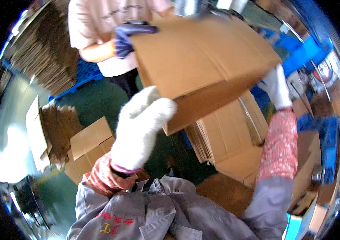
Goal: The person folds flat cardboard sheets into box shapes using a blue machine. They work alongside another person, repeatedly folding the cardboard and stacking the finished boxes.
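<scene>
A large brown cardboard box (210,56) is held up in front of me, tilted, with its near side facing me. My left hand (142,124), in a fuzzy white glove, is at its near left corner, the thumb across the near side and the other fingers by the left edge. At the near right corner, my right hand (276,88), also white-gloved, grips the box; its fingertips are partly hidden. Across from me, a co-worker's dark-gloved hand (128,38) holds the far left edge.
Flattened cardboard sheets (46,48) are stacked on a blue pallet (84,74) at the far left. Below the held box stand folded cartons (230,132). An open carton (92,144) sits on the green floor to the left. Blue machinery (308,54) stands at the right.
</scene>
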A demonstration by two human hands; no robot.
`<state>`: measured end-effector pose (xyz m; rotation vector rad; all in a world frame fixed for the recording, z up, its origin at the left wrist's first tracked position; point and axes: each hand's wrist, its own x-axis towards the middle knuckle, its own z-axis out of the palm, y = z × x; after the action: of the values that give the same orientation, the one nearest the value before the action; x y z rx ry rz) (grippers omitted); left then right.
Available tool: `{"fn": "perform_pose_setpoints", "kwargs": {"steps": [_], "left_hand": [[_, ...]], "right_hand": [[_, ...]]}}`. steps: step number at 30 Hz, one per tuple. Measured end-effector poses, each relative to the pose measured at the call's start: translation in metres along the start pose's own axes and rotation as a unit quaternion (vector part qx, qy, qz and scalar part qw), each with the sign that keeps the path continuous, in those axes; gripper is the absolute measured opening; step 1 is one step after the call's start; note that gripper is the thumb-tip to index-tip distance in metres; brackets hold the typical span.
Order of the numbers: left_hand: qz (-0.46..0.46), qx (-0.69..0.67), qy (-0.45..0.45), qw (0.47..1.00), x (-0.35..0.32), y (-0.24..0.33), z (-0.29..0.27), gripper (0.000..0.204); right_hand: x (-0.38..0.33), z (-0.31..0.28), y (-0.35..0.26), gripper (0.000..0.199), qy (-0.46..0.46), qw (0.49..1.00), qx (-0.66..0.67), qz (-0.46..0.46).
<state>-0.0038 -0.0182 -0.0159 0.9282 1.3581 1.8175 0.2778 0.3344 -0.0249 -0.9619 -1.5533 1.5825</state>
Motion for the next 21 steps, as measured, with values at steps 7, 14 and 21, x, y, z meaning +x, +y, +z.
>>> {"fn": "perform_pose_setpoints", "kwargs": {"steps": [7,14,21], "left_hand": [[-0.028,-0.097,-0.056,0.993,-0.003,0.020,0.007,0.042],[-0.001,0.125,-0.028,0.992,-0.018,0.021,0.005,0.059],[0.076,0.099,-0.050,0.991,-0.033,0.002,-0.004,0.065]], "right_hand": [[0.003,0.001,0.029,0.093,-0.023,1.000,0.017,-0.007],[0.001,-0.019,0.045,0.086,0.035,0.995,0.089,0.003],[0.009,-0.018,0.058,0.093,0.082,0.995,0.057,-0.024]]}}
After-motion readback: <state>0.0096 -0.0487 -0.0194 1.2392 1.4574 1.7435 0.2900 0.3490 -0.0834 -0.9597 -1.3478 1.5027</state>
